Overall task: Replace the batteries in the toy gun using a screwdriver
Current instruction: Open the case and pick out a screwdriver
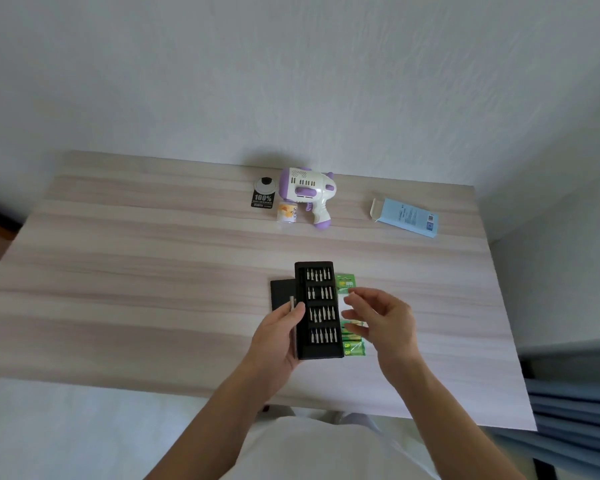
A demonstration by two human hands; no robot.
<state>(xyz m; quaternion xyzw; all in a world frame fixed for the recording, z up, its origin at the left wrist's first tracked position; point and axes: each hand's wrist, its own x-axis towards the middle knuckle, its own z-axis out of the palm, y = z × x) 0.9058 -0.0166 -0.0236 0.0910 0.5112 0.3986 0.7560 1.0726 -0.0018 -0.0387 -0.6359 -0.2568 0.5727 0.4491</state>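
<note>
A white and purple toy gun (pixel 309 194) lies at the far side of the wooden table (pixel 153 271), with a small bottle (pixel 287 213) at its muzzle. A black tray of screwdriver bits (pixel 320 306) sits near the front. My left hand (pixel 278 341) holds its left edge, thumb on the silver screwdriver handle (pixel 292 306). My right hand (pixel 385 323) hovers just right of the tray, fingers loosely curled, holding nothing. A green pack of batteries (pixel 352 341) lies under it, partly hidden.
The tray's black sleeve (pixel 282 292) lies to its left. A black tag with a round disc (pixel 264 195) sits left of the gun. A light blue box (pixel 407 218) lies at the far right. A wall stands behind the table; blue fabric hangs at the right.
</note>
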